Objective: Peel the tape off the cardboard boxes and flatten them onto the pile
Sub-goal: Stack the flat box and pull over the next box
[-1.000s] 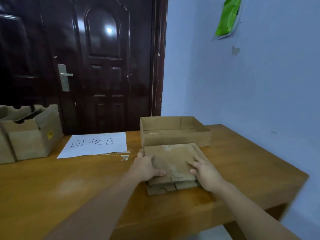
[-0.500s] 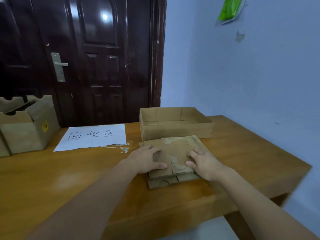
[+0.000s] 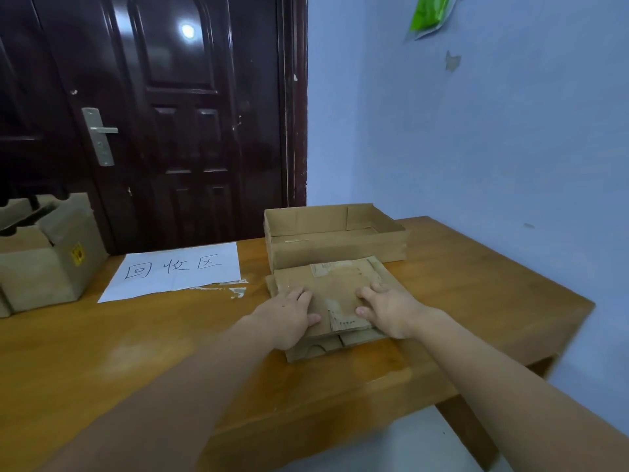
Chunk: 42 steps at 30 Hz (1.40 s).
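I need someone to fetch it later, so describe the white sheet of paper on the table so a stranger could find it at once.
Start at the wooden table in front of the dark door. The white sheet of paper lies flat near the table's far edge, between the upright cardboard box on the left and the open shallow cardboard tray on the right. It alone is white, with three large handwritten characters.

White sheet [image 3: 173, 271] lay on table [image 3: 476, 284], left of and beyond left hand [image 3: 287, 313]; bore handwritten black characters 回收区. Yellow sticker [image 3: 77, 254] sat on side of box [image 3: 51, 267], far left of left hand; print too small to read. Small dark printed row showed on top flattened cardboard [image 3: 340, 287], between the thumbs, just left of right hand [image 3: 391, 310]; illegible.
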{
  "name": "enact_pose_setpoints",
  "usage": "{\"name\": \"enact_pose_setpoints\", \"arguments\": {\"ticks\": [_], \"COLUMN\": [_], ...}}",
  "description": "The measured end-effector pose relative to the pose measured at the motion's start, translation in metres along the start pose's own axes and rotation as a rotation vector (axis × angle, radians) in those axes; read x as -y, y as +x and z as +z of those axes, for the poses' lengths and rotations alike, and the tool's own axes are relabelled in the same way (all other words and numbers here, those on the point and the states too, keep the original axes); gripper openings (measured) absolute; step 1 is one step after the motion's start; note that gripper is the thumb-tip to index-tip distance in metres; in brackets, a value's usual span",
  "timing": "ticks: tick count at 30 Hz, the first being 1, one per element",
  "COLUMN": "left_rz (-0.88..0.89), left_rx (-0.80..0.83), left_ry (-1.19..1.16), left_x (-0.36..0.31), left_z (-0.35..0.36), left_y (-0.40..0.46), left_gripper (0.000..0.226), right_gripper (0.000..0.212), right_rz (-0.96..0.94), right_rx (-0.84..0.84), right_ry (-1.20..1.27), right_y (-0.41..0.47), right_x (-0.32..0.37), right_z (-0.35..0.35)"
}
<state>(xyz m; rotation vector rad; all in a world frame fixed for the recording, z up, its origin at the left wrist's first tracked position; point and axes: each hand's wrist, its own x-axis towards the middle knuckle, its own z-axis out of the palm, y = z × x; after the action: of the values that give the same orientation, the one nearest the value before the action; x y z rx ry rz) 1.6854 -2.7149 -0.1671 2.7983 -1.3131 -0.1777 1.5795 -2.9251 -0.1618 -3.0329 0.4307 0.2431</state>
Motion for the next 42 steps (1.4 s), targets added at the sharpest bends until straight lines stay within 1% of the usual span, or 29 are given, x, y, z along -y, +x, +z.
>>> {"name": "enact_pose_setpoints", "arguments": {"ticks": [4,6,9,13,17,24,29,34,42], "left_rz": [0.052,0.070,0.054,-0.030,-0.141,-0.308,-0.425,-0.536,-0.752], "left_rx": [-0.095,-0.127,-0.172,-0.221,-0.231,-0.278,-0.303,-0.277,-0.253], "left_ry": [0.037,0.039,-0.008,-0.011,0.000,0.039,0.076,0.099,0.118], "left_x": [0.007,0.016,0.041,0.084,0.126,0.205,0.258,0.313,0.385], "left_z": [-0.008,-0.015,-0.027,-0.043,-0.059,-0.079,-0.090,-0.098,-0.103], "left_y": [-0.017,-0.033,-0.062,-0.104,-0.151,-0.231,-0.282,-0.337,-0.423], "left_gripper": [0.062,0.059,0.058,0.061,0.064,0.063,0.062,0.065,0.065], "right_gripper": [0.051,0.049,0.051,0.058,0.060,0.059,0.059,0.065,0.064], "right_rz": [0.000,-0.010,-0.123,-0.316,-0.500,-0.642,-0.780,-0.899,-1.068], "right_rx": [-0.036,-0.086,-0.181,-0.233,-0.233,-0.211,-0.202,-0.182,-0.123], "right_ry": [0.003,0.010,0.042,0.059,0.068,0.105,0.069,0.018,0.019], "right_y": [-0.009,-0.014,-0.020,-0.023,-0.014,0.018,0.021,0.029,0.036], "right_x": [0.004,0.014,0.046,0.117,0.192,0.308,0.388,0.478,0.625], "right_z": [-0.012,-0.022,-0.037,-0.056,-0.067,-0.075,-0.084,-0.085,-0.079]}}
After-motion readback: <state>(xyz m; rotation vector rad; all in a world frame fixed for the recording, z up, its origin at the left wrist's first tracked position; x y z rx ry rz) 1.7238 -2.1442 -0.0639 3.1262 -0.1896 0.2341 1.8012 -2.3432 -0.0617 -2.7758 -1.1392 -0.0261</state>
